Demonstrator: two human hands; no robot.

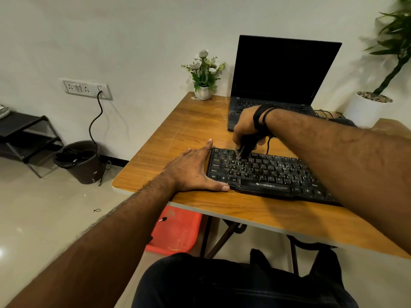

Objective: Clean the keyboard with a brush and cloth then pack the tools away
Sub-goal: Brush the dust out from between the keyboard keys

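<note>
A black keyboard (266, 174) lies on the wooden table (178, 134), near its front edge. My right hand (246, 127) reaches across it from the right and grips a dark brush (243, 150), whose bristles touch the keys in the upper left rows. My left hand (195, 172) lies flat on the table, fingers spread, pressed against the keyboard's left end with the thumb at its front corner. No cloth is in view.
An open black laptop (280, 81) stands behind the keyboard. A small white flower pot (203, 92) sits at the table's back left corner, with a large potted plant (373, 103) at the right. On the floor are a dark bin (82, 163) and a red stool (175, 230).
</note>
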